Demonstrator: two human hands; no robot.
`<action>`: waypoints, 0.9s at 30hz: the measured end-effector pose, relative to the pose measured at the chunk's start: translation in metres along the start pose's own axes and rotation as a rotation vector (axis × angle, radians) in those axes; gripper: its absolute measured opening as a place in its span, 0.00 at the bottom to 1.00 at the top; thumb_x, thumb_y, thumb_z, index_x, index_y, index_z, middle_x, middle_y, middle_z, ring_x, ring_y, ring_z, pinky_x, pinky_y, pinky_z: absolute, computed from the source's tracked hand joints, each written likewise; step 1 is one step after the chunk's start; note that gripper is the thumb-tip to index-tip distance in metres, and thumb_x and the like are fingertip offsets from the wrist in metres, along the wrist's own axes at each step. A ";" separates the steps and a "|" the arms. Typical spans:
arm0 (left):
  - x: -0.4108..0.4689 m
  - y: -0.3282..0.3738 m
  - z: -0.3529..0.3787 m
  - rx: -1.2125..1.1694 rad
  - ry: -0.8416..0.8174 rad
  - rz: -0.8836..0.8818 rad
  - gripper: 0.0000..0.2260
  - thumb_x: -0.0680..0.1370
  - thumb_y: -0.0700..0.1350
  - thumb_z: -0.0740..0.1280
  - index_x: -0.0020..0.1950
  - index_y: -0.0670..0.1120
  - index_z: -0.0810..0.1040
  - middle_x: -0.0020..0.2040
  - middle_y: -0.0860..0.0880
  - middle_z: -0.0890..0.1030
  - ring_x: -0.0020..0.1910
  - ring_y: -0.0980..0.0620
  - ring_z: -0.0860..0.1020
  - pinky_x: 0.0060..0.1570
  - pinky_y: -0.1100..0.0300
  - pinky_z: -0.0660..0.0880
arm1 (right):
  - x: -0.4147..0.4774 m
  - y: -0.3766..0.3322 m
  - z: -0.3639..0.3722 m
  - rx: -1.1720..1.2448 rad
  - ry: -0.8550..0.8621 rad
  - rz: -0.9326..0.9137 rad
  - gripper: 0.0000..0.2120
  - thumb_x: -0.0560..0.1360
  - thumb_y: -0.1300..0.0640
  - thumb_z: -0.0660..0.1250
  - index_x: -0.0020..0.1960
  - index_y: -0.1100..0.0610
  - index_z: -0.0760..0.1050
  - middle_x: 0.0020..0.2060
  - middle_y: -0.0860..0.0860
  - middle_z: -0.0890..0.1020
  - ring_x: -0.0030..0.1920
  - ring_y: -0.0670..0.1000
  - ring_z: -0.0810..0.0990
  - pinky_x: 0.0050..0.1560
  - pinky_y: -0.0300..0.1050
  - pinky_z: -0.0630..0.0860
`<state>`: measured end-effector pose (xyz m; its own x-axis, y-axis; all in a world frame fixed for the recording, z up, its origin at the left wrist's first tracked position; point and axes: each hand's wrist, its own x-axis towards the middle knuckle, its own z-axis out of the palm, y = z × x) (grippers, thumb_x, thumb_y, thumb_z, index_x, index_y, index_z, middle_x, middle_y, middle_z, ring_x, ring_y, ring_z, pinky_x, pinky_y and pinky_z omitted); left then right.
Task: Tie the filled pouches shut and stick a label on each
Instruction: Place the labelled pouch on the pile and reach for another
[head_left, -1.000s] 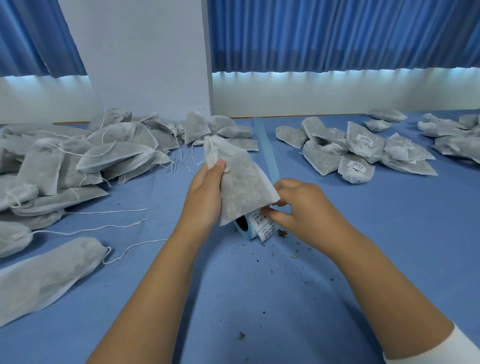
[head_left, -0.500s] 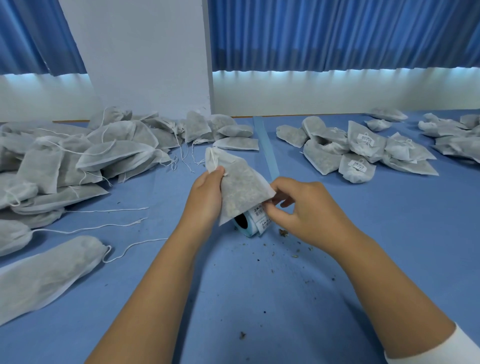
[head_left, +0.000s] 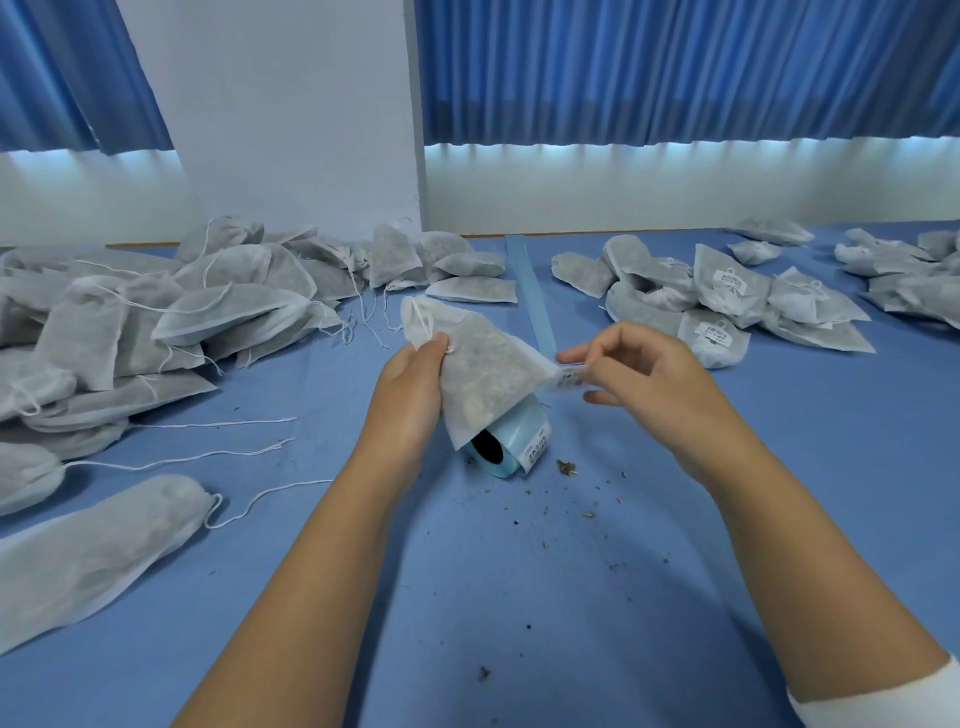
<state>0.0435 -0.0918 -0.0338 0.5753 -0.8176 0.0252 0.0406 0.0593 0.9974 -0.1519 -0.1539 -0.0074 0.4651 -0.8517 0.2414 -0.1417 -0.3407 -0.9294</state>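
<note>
My left hand (head_left: 410, 384) grips a tied grey-white pouch (head_left: 483, 369) near its knotted top, holding it above the blue table (head_left: 519, 597). My right hand (head_left: 649, 379) pinches a small white printed label (head_left: 569, 375) beside the pouch's right corner. Under the pouch lies a pale-blue label roll (head_left: 511, 447) on its side, partly hidden by the pouch. Its empty backing strip (head_left: 532, 296) runs away toward the wall.
A big heap of unlabelled pouches (head_left: 156, 322) with loose strings covers the left side, one long pouch (head_left: 98, 551) lying nearest. Labelled pouches (head_left: 722, 306) are piled at the right. Small crumbs (head_left: 566, 467) dot the cloth.
My right hand rose from the roll with a label peeled off, now level with the pouch's corner. The left hand has tilted the pouch a little.
</note>
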 end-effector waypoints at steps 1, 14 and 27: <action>0.000 0.001 0.000 -0.012 0.011 0.009 0.11 0.82 0.52 0.61 0.46 0.50 0.79 0.37 0.58 0.84 0.39 0.59 0.82 0.40 0.63 0.75 | 0.001 0.001 -0.001 0.027 0.038 0.010 0.08 0.76 0.64 0.65 0.38 0.55 0.75 0.43 0.43 0.86 0.47 0.42 0.83 0.51 0.44 0.82; -0.022 0.019 0.008 -0.025 -0.053 0.136 0.08 0.80 0.49 0.68 0.51 0.46 0.81 0.49 0.45 0.86 0.50 0.48 0.84 0.55 0.45 0.79 | -0.005 0.003 0.026 0.267 -0.094 -0.028 0.36 0.69 0.58 0.77 0.67 0.33 0.65 0.46 0.54 0.86 0.47 0.55 0.85 0.51 0.49 0.82; -0.031 0.022 0.007 -0.035 -0.150 0.069 0.09 0.78 0.46 0.70 0.58 0.48 0.80 0.51 0.49 0.86 0.52 0.50 0.85 0.57 0.49 0.80 | -0.007 0.000 0.030 0.335 0.014 -0.015 0.31 0.71 0.64 0.75 0.67 0.42 0.69 0.43 0.56 0.86 0.43 0.52 0.86 0.44 0.39 0.81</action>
<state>0.0215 -0.0691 -0.0123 0.4490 -0.8873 0.1056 0.0354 0.1357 0.9901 -0.1286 -0.1357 -0.0174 0.4527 -0.8538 0.2570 0.1614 -0.2050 -0.9654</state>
